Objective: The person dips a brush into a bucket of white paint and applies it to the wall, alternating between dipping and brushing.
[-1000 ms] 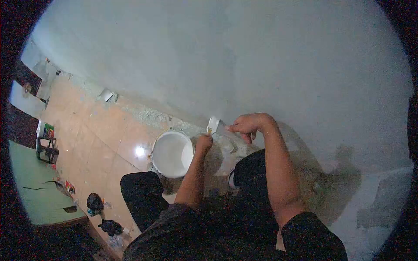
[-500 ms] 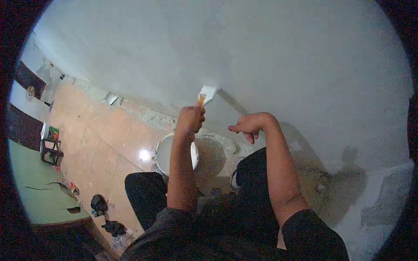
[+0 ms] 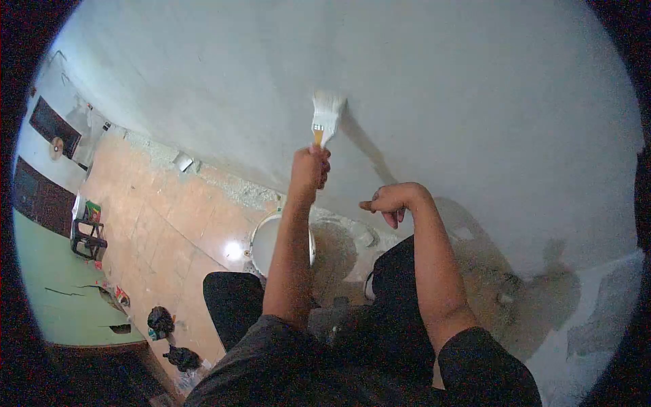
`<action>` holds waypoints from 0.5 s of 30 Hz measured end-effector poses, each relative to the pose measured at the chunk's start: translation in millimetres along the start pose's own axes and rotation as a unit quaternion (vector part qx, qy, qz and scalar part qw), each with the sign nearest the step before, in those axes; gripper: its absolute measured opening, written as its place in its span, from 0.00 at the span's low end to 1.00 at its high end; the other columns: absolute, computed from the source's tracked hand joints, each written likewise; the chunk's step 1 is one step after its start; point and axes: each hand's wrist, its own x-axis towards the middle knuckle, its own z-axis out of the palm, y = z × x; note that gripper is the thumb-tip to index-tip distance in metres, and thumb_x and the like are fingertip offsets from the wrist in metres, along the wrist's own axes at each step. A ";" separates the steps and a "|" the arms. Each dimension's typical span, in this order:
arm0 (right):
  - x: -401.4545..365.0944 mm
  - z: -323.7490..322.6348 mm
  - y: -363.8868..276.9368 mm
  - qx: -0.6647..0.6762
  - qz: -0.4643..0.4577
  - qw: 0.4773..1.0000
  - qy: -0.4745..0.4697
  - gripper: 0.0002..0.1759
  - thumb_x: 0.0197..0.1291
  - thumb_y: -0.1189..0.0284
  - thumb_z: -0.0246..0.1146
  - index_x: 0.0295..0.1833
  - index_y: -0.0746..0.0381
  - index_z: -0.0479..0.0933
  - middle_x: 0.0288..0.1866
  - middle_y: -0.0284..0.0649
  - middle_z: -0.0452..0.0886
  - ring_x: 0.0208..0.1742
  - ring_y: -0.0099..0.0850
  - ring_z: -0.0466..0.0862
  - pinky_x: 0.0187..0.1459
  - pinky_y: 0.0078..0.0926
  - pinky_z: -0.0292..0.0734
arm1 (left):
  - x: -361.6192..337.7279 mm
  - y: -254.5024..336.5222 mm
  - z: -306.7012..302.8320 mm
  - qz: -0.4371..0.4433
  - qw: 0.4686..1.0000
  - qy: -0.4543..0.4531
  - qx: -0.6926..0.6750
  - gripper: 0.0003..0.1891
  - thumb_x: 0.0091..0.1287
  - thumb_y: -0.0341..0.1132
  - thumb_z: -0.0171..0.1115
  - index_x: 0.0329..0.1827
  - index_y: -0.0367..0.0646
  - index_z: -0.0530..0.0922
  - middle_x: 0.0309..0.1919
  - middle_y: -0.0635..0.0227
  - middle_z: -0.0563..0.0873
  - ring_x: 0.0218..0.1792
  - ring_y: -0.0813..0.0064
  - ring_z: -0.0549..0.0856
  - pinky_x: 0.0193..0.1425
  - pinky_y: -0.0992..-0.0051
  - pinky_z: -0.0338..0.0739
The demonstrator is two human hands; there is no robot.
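My left hand [image 3: 310, 171] is closed around the yellow handle of a wide paintbrush [image 3: 327, 114]. The brush head is coated in white and its bristles press on the pale grey wall [image 3: 461, 88]. My right hand [image 3: 395, 203] hovers in front of the wall, holding nothing, with the index finger extended and the other fingers drooping loosely. Below my left forearm, which covers part of it, stands a round bucket [image 3: 265, 239] containing something white.
Rough rubble and splatter run along the wall's foot above the tiled floor [image 3: 152, 220]. A dark stool [image 3: 89, 239] stands at the left near a green panel [image 3: 57, 271]. Black plastic bags [image 3: 161, 321] lie on the floor at lower left.
My left hand has moved the paintbrush upward along the wall, and more of the bristles show. My right hand stays in nearly the same place. The view has shifted slightly.
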 end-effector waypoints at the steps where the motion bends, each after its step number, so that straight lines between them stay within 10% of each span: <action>1: 1.2 -1.3 1.0 -0.015 -0.009 1.000 -0.006 0.39 0.62 0.41 0.44 0.59 0.66 0.69 0.21 0.41 0.81 0.24 0.32 0.80 0.30 0.31 0.77 | -0.4 -12.5 1.5 0.001 1.000 -0.001 0.000 0.23 0.70 0.53 0.44 0.25 0.45 0.71 0.12 0.77 0.67 0.09 0.85 0.62 0.11 0.80 0.54; 10: 8.5 -1.6 5.6 -0.024 -0.035 0.999 -0.029 0.39 0.64 0.42 0.41 0.62 0.66 0.66 0.20 0.41 0.80 0.24 0.31 0.81 0.30 0.31 0.78 | -0.7 -161.1 -1.4 -0.102 0.964 -0.016 0.246 0.21 0.69 0.44 0.45 0.29 0.33 0.76 0.14 0.59 0.77 0.17 0.60 0.79 0.23 0.64 0.72; 12: 7.7 -1.7 6.7 -0.014 -0.033 0.999 -0.023 0.39 0.64 0.42 0.41 0.62 0.66 0.66 0.20 0.41 0.80 0.24 0.31 0.81 0.30 0.31 0.78 | -3.9 -182.7 -7.1 0.117 0.848 -0.068 0.512 0.20 0.67 0.42 0.47 0.30 0.29 0.76 0.18 0.50 0.79 0.28 0.49 0.82 0.34 0.58 0.74; 13: 7.1 -1.6 7.9 -0.004 -0.032 0.999 -0.020 0.39 0.64 0.42 0.42 0.62 0.66 0.66 0.20 0.42 0.80 0.24 0.31 0.81 0.30 0.31 0.78 | -15.2 -150.5 -3.7 -0.083 0.908 -0.104 0.397 0.19 0.66 0.40 0.47 0.27 0.31 0.76 0.19 0.50 0.80 0.30 0.48 0.82 0.35 0.57 0.74; 15: 5.6 -1.5 10.5 -0.003 -0.041 0.999 -0.019 0.39 0.64 0.42 0.42 0.62 0.66 0.66 0.20 0.42 0.80 0.24 0.31 0.81 0.30 0.30 0.78 | -2.0 -158.4 -5.5 0.053 0.873 -0.134 0.466 0.20 0.67 0.41 0.47 0.26 0.32 0.76 0.18 0.53 0.79 0.26 0.51 0.82 0.31 0.58 0.73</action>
